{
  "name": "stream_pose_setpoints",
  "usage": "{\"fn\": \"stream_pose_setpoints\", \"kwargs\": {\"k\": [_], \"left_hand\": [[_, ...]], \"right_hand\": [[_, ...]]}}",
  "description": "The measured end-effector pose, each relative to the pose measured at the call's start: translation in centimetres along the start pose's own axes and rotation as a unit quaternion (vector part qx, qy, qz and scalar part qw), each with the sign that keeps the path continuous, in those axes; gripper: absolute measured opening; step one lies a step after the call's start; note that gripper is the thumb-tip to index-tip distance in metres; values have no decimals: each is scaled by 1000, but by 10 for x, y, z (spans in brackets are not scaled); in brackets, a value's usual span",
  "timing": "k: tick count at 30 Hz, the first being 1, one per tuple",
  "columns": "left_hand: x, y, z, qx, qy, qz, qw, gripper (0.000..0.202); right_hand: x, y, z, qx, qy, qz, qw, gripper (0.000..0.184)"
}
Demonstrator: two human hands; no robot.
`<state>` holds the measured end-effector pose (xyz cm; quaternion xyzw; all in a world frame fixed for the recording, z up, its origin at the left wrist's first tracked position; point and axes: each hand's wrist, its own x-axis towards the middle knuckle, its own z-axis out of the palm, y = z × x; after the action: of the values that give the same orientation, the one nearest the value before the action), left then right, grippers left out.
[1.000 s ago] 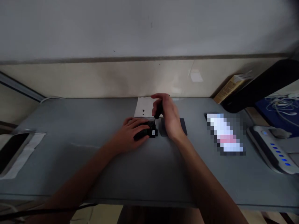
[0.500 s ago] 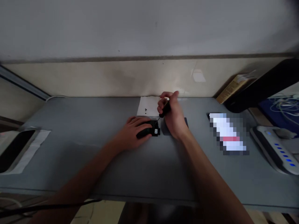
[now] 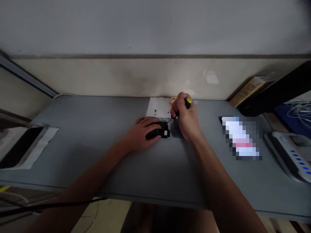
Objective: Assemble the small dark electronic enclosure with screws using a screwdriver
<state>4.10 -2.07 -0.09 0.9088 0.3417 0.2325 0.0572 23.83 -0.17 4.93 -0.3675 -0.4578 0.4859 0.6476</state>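
On the grey counter [image 3: 97, 155], two hands work a small black device [image 3: 160, 132].
Left hand [image 3: 143, 132] fingers lie flat on it; right hand [image 3: 186, 118] fingers grip what looks like a screwdriver [image 3: 181, 110].

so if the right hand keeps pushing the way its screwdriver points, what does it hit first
Most likely the small black device pinned under the left hand; the right hand aims its screwdriver tip down-left at it, though contact is unclear.

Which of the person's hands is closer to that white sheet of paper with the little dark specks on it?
Right. The right hand holds a screwdriver at the paper's right edge; the left hand rests nearer the camera, on a small black device.
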Motion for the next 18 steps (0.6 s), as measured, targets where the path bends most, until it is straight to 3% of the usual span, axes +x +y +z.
{"fn": "stream_pose_setpoints", "kwargs": {"k": [5, 10, 13, 18], "left_hand": [[0, 1, 0, 2, 2, 2, 1000, 25], [-1, 0, -2, 1, 0, 14, 1000, 29], [-1, 0, -2, 3, -10, 10, 1000, 29], [-2, 1, -3, -2, -5, 7, 1000, 28]], "right_hand": [[3, -4, -7, -82, -37, -22, 996, 58], [-1, -13, -19, -252, -6, -63, 966, 50], [-2, -18, -23, -294, -1, -61, 954, 49], [-1, -25, -26, -315, 104, -100, 938, 47]]}}
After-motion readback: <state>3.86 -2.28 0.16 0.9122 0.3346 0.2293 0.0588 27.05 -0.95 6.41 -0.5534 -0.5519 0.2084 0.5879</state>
